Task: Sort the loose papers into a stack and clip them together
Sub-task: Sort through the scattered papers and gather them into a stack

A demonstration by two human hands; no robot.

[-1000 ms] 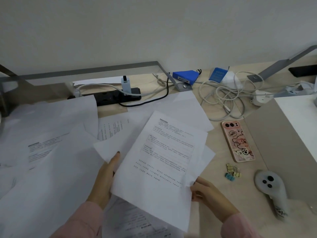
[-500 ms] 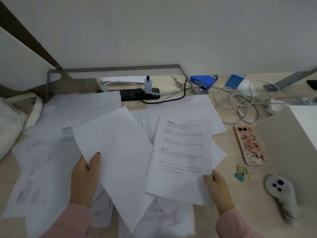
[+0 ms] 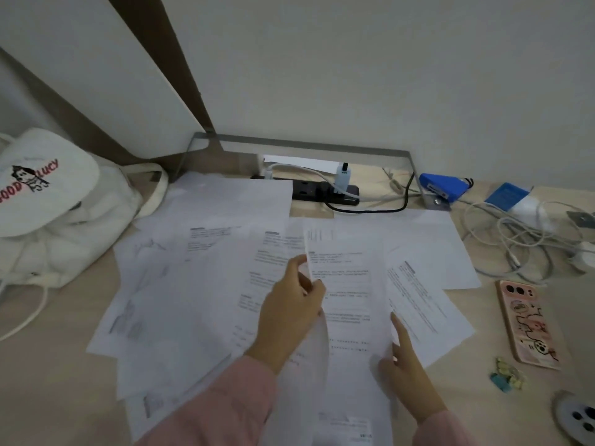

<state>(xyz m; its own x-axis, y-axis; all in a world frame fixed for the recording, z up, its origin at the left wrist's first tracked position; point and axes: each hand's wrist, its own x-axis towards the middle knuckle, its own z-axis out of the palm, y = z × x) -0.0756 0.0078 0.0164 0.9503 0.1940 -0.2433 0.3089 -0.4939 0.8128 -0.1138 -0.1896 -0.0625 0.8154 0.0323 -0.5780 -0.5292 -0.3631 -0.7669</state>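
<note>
Several loose white printed papers point(image 3: 206, 284) lie spread and overlapping across the desk. My left hand point(image 3: 289, 313) pinches the left edge of a printed sheet point(image 3: 347, 304) in the middle, thumb on top. My right hand point(image 3: 409, 368) rests on that sheet's lower right side, index finger stretched along its right edge. Another printed sheet point(image 3: 428, 304) lies tilted just right of it. A small pile of pastel binder clips point(image 3: 507, 378) sits on the desk at the lower right, apart from both hands.
A pink phone point(image 3: 528, 323) lies right of the papers, a white controller point(image 3: 576, 416) at the bottom right corner. A black power strip point(image 3: 322, 191), blue boxes point(image 3: 442, 186) and tangled white cables point(image 3: 528, 246) fill the back. A white bag point(image 3: 54, 214) sits at the left.
The view has swung left. My left hand moved right from the blank sheet to the left edge of the printed sheet. My right hand stays at that sheet's lower right.
</note>
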